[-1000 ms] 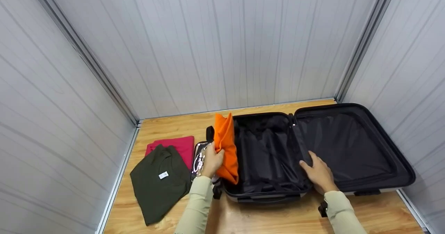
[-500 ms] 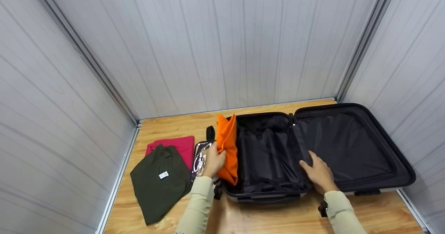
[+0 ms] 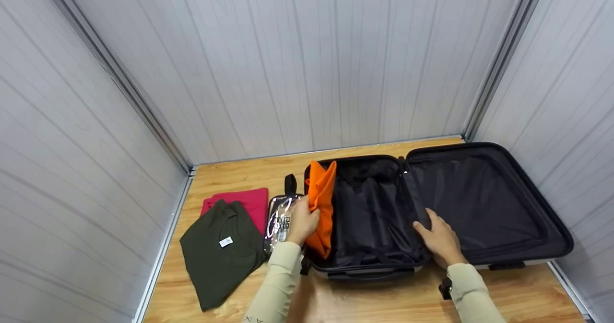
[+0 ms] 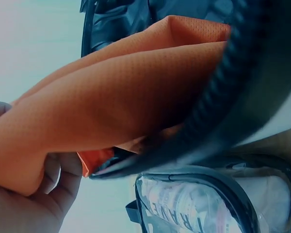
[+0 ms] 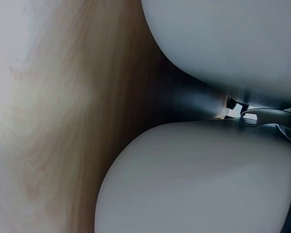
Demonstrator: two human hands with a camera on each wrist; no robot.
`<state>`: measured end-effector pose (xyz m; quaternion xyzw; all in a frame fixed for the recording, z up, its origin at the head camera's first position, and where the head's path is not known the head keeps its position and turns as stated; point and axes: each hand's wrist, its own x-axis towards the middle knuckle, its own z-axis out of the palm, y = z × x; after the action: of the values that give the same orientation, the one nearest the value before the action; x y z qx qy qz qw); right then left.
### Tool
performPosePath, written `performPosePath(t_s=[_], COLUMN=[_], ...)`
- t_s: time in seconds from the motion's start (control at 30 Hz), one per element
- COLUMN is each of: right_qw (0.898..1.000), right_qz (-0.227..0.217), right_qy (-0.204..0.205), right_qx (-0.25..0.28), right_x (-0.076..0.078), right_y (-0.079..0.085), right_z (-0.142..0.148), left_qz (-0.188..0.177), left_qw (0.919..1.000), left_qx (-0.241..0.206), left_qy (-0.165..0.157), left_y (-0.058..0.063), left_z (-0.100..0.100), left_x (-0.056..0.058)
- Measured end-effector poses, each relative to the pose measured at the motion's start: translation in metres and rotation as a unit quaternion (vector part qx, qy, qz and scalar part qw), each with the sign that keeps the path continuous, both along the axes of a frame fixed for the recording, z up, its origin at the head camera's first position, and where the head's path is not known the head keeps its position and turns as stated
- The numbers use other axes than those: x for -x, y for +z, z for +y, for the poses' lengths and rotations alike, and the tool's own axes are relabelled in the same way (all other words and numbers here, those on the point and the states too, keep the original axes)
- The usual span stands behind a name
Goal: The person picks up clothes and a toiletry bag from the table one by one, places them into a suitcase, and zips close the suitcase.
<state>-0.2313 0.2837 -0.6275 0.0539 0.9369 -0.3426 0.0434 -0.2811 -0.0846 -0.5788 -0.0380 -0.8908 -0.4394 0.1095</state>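
My left hand (image 3: 303, 221) grips a folded orange garment (image 3: 324, 208), its fingers and thumb closed around the fabric. In the left wrist view the orange cloth (image 4: 106, 102) has a fine mesh texture and reaches behind the suitcase's dark zippered edge (image 4: 233, 73). The garment stands upright along the inner left side of an open black-lined suitcase (image 3: 371, 208). My right hand (image 3: 441, 236) holds the suitcase's middle edge near the hinge, thumb toward the left half. The right wrist view shows only the pale outer shells (image 5: 194, 179) and a gap between them.
A clear toiletry bag (image 3: 276, 220) with a black strap lies against the suitcase's left side. Farther left, a dark green shirt (image 3: 220, 256) with a white label overlaps a pink garment (image 3: 252, 200). The suitcase lid (image 3: 479, 203) lies flat near the right wall (image 3: 566, 121).
My left hand has moved rightward with the orange garment, from over the suitcase's left rim to inside it. More of the toiletry bag shows. My right hand has stayed in place.
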Motion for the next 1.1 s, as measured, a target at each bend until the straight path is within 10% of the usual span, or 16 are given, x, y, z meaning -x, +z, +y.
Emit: performPosePath(t_s=[1.1], right_qw=[1.000], right_qz=[-0.005], right_qy=[-0.004], right_qx=[-0.001], right_x=[0.004], right_y=[0.000], right_z=[-0.005], left_qz=[0.003], left_qw=[0.9842], left_qx=[0.162], left_qy=[-0.072], left_y=[-0.008], left_z=[0.064], left_x=[-0.009])
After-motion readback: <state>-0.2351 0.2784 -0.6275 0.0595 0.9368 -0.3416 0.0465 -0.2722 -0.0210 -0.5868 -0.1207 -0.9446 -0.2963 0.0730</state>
